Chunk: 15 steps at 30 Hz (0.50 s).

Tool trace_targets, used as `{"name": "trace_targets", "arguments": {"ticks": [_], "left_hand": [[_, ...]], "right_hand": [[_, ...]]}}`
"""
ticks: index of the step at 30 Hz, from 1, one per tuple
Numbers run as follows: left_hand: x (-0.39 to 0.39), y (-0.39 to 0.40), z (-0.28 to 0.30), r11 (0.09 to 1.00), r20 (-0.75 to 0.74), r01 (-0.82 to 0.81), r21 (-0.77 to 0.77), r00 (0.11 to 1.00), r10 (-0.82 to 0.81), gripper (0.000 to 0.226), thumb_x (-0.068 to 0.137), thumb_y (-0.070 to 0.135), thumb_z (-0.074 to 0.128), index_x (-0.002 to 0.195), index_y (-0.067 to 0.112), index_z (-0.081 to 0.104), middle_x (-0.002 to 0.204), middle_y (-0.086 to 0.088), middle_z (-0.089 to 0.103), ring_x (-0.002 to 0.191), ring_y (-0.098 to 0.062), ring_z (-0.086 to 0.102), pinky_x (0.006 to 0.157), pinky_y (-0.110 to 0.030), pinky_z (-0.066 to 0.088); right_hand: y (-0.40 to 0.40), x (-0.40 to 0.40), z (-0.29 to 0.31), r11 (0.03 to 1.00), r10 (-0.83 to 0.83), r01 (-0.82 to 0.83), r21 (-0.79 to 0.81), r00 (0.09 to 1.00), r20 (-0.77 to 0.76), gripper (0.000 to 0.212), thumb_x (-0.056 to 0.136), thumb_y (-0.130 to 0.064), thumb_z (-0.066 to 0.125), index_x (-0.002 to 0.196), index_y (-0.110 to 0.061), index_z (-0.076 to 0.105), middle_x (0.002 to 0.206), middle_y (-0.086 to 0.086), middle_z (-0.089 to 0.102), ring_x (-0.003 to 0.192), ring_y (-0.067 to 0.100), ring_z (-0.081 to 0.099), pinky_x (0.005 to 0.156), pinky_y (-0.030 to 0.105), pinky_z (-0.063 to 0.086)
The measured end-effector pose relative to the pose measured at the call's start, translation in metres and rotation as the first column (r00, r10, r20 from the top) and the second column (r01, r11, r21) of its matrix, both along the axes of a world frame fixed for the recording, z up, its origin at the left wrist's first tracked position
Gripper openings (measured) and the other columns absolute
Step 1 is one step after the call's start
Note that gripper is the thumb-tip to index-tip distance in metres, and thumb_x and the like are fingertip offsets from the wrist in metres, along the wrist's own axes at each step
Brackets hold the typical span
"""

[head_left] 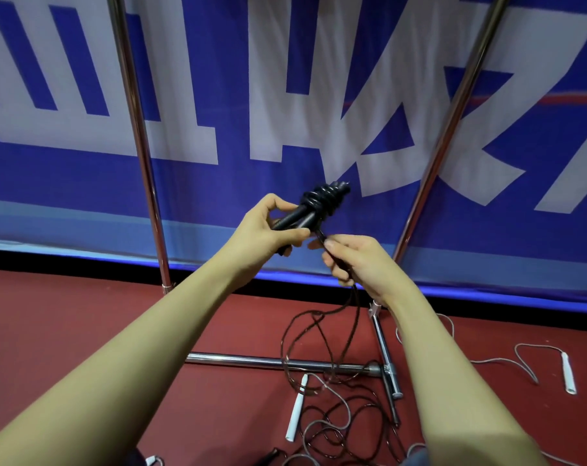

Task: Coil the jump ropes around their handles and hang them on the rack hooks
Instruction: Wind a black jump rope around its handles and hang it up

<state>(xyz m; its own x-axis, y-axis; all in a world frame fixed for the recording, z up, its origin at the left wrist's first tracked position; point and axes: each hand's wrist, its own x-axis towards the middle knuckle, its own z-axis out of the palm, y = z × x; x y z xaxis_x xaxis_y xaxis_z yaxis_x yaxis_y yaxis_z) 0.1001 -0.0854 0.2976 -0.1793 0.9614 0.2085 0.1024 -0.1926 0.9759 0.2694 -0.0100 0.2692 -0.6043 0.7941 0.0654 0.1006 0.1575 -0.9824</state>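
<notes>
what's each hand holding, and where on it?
Left hand grips the black handles below the coils; right hand pinches the loose black rope beside them.

A single wide-angle view from the person's head looks forward and down, close over both forearms, which enter from the lower corners and meet at frame centre. A blue-and-white banner (218, 95) fills the upper half, bowed by the lens. The red floor (67, 314) takes the lower half, and the metal rack frame (141, 146) rises through the upper left and upper right of the frame.
</notes>
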Motion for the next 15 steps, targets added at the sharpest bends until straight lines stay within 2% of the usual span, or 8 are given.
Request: {"name": "trace_targets", "arguments": {"ticks": [2,6,10,12,15], "left_hand": [[-0.004,0.002,-0.003,0.999,-0.108,-0.032,-0.026,0.994,0.029,0.03,0.085,-0.006,0.064,0.092,0.017,0.046,0.094,-0.021,0.067,0.062,-0.019,0.049,0.056,-0.021,0.043],[-0.01,0.006,-0.011,0.996,-0.361,-0.094,-0.009,0.929,0.084,0.021,0.085,0.001,0.067,0.096,0.014,0.054,0.09,-0.002,0.064,0.07,-0.018,0.055,0.069,-0.03,0.045],[-0.012,0.009,-0.02,0.99,-0.508,-0.127,0.062,0.85,0.141,0.023,0.085,0.003,0.067,0.093,0.021,0.055,0.102,0.004,0.068,0.089,-0.016,0.06,0.073,-0.017,0.042],[-0.015,0.01,-0.026,0.987,-0.536,-0.14,0.08,0.829,0.161,0.024,0.085,0.003,0.067,0.092,0.021,0.052,0.105,0.001,0.069,0.087,-0.018,0.06,0.069,-0.01,0.039],[-0.025,0.01,-0.036,0.984,-0.586,-0.165,0.062,0.793,0.17,0.022,0.085,0.0,0.066,0.092,0.017,0.052,0.102,-0.005,0.07,0.074,-0.014,0.055,0.062,-0.006,0.036]], "right_hand": [[-0.001,0.0,-0.001,0.999,0.043,-0.043,0.012,0.999,0.024,0.023,0.101,-0.012,0.045,0.101,-0.008,0.068,0.065,-0.002,0.052,0.046,0.011,0.033,0.046,0.022,0.029],[-0.008,-0.006,-0.002,0.994,0.108,-0.107,-0.018,0.991,0.074,0.02,0.1,-0.012,0.048,0.1,-0.005,0.067,0.061,-0.002,0.049,0.044,0.009,0.033,0.045,0.021,0.029],[-0.01,-0.011,-0.004,0.994,0.108,-0.105,-0.034,0.989,0.103,0.021,0.1,-0.013,0.049,0.096,-0.003,0.068,0.057,-0.005,0.044,0.042,0.008,0.029,0.042,0.02,0.026],[-0.012,-0.013,-0.003,0.993,0.12,-0.119,-0.021,0.986,0.119,0.021,0.099,-0.015,0.051,0.093,-0.005,0.069,0.055,-0.005,0.042,0.041,0.008,0.028,0.042,0.02,0.025],[-0.017,-0.013,-0.001,0.988,0.151,-0.151,-0.012,0.98,0.126,0.016,0.096,-0.011,0.055,0.09,-0.003,0.068,0.053,-0.003,0.038,0.039,0.009,0.03,0.042,0.02,0.026]]}}
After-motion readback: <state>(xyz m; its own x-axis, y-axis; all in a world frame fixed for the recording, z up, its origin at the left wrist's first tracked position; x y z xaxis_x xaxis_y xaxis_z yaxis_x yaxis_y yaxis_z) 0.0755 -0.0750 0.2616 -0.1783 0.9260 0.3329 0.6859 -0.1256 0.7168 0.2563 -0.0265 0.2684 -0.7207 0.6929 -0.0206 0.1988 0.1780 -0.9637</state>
